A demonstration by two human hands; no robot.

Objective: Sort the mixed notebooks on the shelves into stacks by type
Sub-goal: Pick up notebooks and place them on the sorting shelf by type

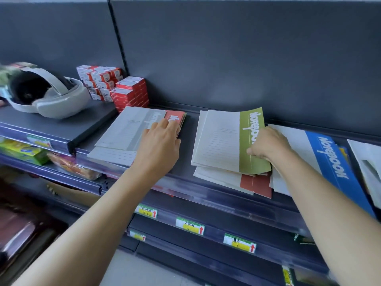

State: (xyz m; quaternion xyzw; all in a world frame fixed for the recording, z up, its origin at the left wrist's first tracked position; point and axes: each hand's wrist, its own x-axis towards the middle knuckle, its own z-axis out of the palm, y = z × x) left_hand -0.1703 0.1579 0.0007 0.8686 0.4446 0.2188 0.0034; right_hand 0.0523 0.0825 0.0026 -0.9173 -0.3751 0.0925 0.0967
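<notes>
The green notebook (254, 164), on the shelf (189, 129) between the hands, is pinched at its edge by the right hand (268, 143). The grey stack (123, 133) is held down by the flat, straight-fingered left hand (159, 143).

We see a thin paper cover on the green notebook (226, 141), matt and smooth. The grey notebook (127, 126), the red notebook (175, 116) and the blue notebook (332, 162) have the same matt paper. Under them the shelf (189, 129) looks like painted metal, dark grey with a dull sheen. The back panel (226, 58) is a flat matt grey. The price strip (206, 188) is clear glossy plastic; the price labels (190, 226) are paper. The small boxes (129, 93) look like printed card. The headset (61, 100) is smooth white plastic, and the wrapped packs (72, 165) have shiny film.
</notes>
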